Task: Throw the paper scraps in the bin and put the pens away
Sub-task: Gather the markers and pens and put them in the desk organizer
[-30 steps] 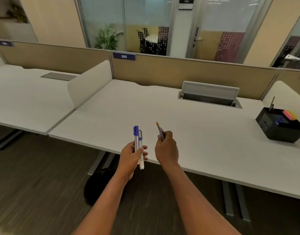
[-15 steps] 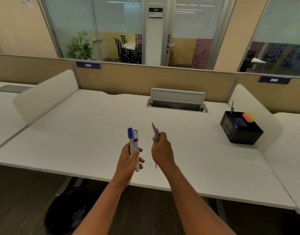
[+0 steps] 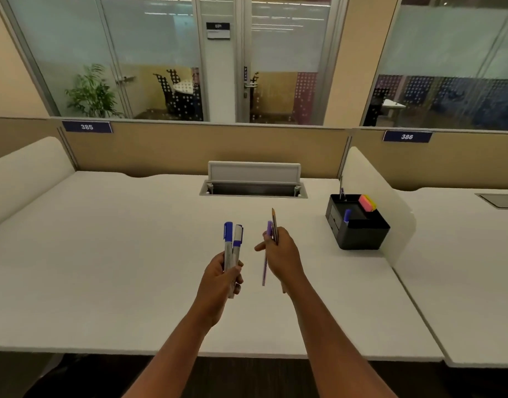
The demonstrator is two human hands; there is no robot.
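Open-plan office: a white desk [image 3: 103,268] runs across the view, backed by a tan partition [image 3: 175,147] with glazed meeting rooms behind it. At far left, a white side divider [image 3: 26,170] borders the desk. On the partition, a blue plate [image 3: 87,127] reads "385". Through the glass above it stands a potted plant [image 3: 90,93]. A door sign [image 3: 217,30] hangs higher up; its writing is too blurred to read. A vertical strip beside the door handle [image 3: 250,85] appears to read "PUSH". At mid-desk, a cable tray [image 3: 254,191] is set into the surface, with its grey flap raised. The left hand [image 3: 221,277] is closed in a fist around two markers [image 3: 232,248], held upright side by side above the desk, blue caps uppermost; print on the barrels is illegible. The right hand [image 3: 281,254] is loosely curled, forefinger extended leftward, gripping a purple pen [image 3: 265,254] and a second slim brown-tipped pen or pencil [image 3: 273,225], both roughly upright. Right of the hands, a black desk organiser [image 3: 359,231] sits on the desk just beside a second white divider [image 3: 376,196]; it contains a blue-capped item [image 3: 347,216], pink and yellow sticky notes [image 3: 367,203] and a thin upright item at its rear corner. Further right, a second blue plate [image 3: 407,136] reads "386".
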